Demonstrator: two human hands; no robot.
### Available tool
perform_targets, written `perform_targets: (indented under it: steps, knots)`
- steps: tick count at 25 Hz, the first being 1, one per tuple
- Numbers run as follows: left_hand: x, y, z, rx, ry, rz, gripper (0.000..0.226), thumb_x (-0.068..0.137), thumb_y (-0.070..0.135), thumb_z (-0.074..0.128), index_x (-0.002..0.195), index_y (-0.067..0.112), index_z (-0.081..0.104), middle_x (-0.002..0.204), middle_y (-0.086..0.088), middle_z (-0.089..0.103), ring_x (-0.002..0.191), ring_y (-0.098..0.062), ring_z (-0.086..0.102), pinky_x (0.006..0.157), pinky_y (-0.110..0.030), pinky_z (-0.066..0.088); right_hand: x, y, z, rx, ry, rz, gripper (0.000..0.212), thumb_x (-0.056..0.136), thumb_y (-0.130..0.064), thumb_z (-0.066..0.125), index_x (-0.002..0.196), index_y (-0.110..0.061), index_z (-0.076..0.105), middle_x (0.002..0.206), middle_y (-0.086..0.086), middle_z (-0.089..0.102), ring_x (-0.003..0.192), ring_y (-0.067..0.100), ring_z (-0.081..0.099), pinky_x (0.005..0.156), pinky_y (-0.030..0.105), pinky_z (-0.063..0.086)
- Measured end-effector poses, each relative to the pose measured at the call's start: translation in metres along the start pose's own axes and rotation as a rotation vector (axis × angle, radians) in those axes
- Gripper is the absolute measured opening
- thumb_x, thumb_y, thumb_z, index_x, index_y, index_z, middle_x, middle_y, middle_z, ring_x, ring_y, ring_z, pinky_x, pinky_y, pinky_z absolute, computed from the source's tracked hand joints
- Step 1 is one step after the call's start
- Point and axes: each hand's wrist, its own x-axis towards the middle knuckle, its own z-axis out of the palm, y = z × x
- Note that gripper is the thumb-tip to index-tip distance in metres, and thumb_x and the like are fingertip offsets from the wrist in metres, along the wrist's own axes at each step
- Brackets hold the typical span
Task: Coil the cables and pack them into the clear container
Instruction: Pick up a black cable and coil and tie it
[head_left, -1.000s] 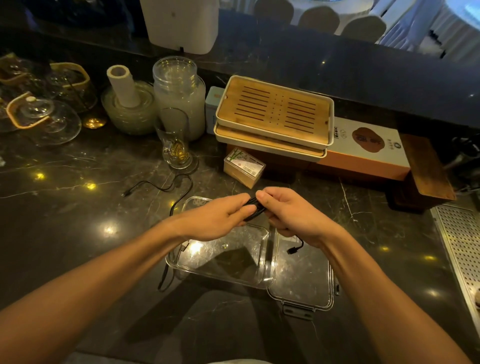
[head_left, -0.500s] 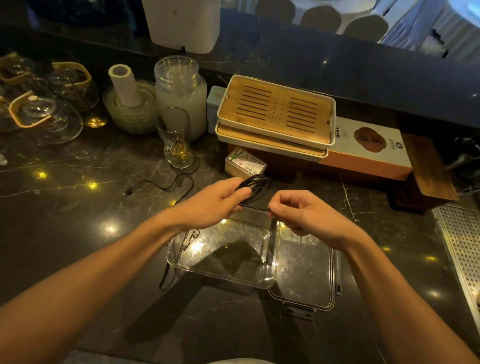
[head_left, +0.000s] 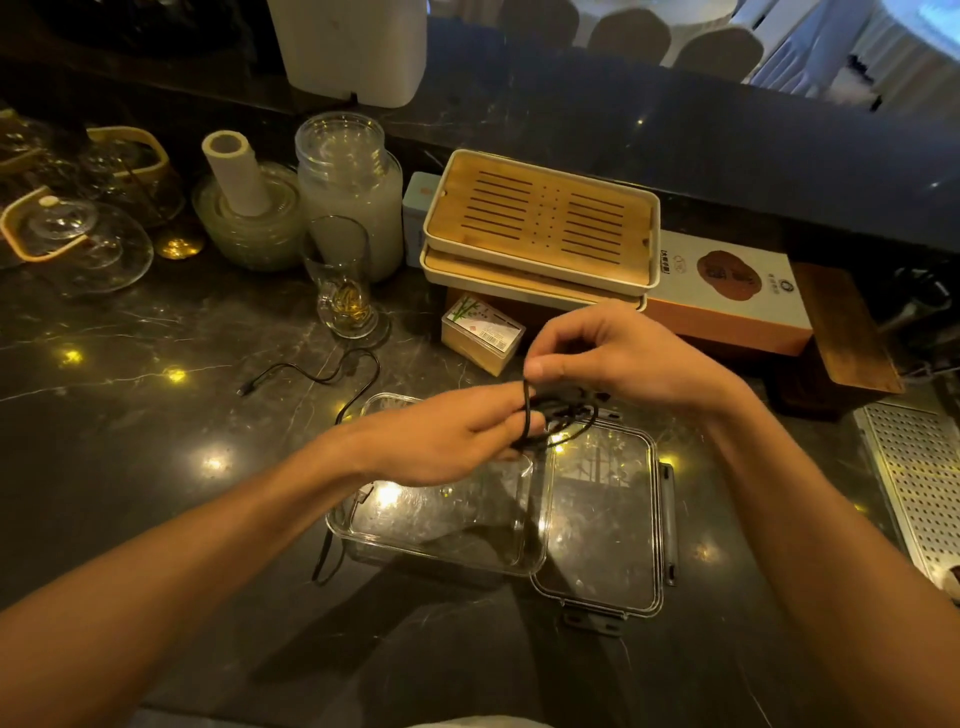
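A small coil of black cable (head_left: 558, 418) hangs above the clear container (head_left: 537, 540), which lies open on the dark counter with its hinged lid (head_left: 605, 519) flat to the right. My left hand (head_left: 447, 439) grips the coil from the left. My right hand (head_left: 618, 358) pinches the cable's top strand between thumb and fingers, just above the coil. A second black cable (head_left: 332, 376) lies loose on the counter left of the container, and its far part runs under my left forearm.
Behind the container stand a small plastic box (head_left: 480, 335), stacked bamboo tea trays (head_left: 540, 228) on a long carton (head_left: 727, 291), a footed glass (head_left: 345, 283), a jar (head_left: 348, 182) and glass teapots (head_left: 72, 239). A perforated metal tray (head_left: 919, 483) lies at the right.
The coil dropped lower and closer to the container. My right hand rose above it and came back over the coil, pinching a strand at its top; my left hand kept its grip.
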Motion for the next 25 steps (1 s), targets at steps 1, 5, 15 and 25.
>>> perform_targets:
  steps: [1, 5, 15, 25]
  knots:
    - [-0.001, 0.003, -0.004, -0.031, 0.033, 0.013, 0.017, 0.109, 0.017, 0.038, 0.105, 0.025, 0.053, 0.086, 0.011, 0.05, 0.07, 0.006, 0.053, 0.068, -0.013, 0.047, 0.001, 0.008, 0.003, 0.139, 0.034, 0.033, 0.025, 0.093, -0.031, 0.069, 0.096, -0.008, 0.075, 0.092, 0.011, 0.074, 0.082, 0.026, 0.068, 0.074, 0.03, 0.054]
    - [0.004, -0.003, -0.01, -0.047, 0.192, -0.02, 0.018, 0.109, 0.019, 0.038, 0.113, 0.011, 0.055, 0.086, 0.008, 0.049, 0.066, 0.008, 0.052, 0.064, -0.009, 0.045, -0.002, 0.027, 0.041, 0.461, 0.13, 0.116, 0.019, 0.099, -0.02, 0.062, 0.084, -0.023, 0.072, 0.064, -0.007, 0.056, 0.055, 0.007, 0.042, 0.054, 0.021, 0.034]
    - [0.017, -0.036, -0.004, -0.004, 0.499, -0.226, 0.018, 0.108, 0.02, 0.043, 0.108, 0.006, 0.053, 0.082, 0.006, 0.054, 0.068, 0.004, 0.058, 0.075, -0.015, 0.055, -0.013, 0.025, 0.096, 0.305, 0.313, 0.346, 0.036, 0.108, -0.036, 0.049, 0.081, -0.018, 0.066, 0.059, -0.008, 0.042, 0.051, 0.006, 0.034, 0.05, 0.023, 0.029]
    - [0.02, -0.043, -0.002, 0.192, 0.469, -0.216, 0.02, 0.106, 0.032, 0.048, 0.103, 0.013, 0.052, 0.08, 0.003, 0.058, 0.066, -0.009, 0.049, 0.061, -0.03, 0.041, -0.012, 0.013, 0.088, 0.077, 0.282, 0.342, 0.037, 0.106, -0.032, 0.051, 0.08, -0.011, 0.068, 0.058, -0.006, 0.049, 0.052, 0.008, 0.042, 0.06, 0.035, 0.039]
